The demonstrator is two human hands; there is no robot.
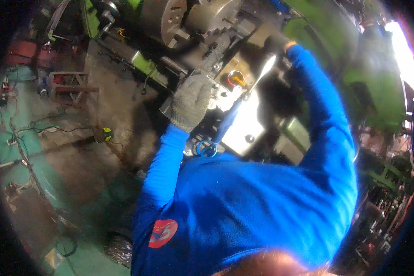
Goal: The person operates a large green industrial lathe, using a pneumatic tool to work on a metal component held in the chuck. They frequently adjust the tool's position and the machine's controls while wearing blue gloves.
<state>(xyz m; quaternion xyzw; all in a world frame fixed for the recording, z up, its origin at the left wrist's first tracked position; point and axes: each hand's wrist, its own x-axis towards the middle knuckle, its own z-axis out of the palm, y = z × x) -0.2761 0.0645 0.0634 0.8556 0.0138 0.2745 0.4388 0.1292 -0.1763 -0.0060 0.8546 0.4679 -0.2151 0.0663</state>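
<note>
My left hand [191, 103], in a grey knit glove, lies over the near left side of a lathe's carriage with its fingers curled. What sits under those fingers is hidden. My right hand [278, 45] reaches far to the right side of the carriage. It is dark and smeared, with an orange cuff edge, so its fingers do not show. Between the hands stands a long blue handle-like piece [229, 120] with a bright pointed end. A yellow-orange pointer [238, 80] marks a round dark knob beside it. Ahead is the large metal chuck [163, 20].
A blue coil [206, 148] sits close to my body by the bright white panel [246, 131]. Green machine bodies [372, 96] rise on the right. On the left floor are a metal frame [73, 87], cables and a yellow-black object [104, 134]. Metal shavings [118, 248] lie lower left.
</note>
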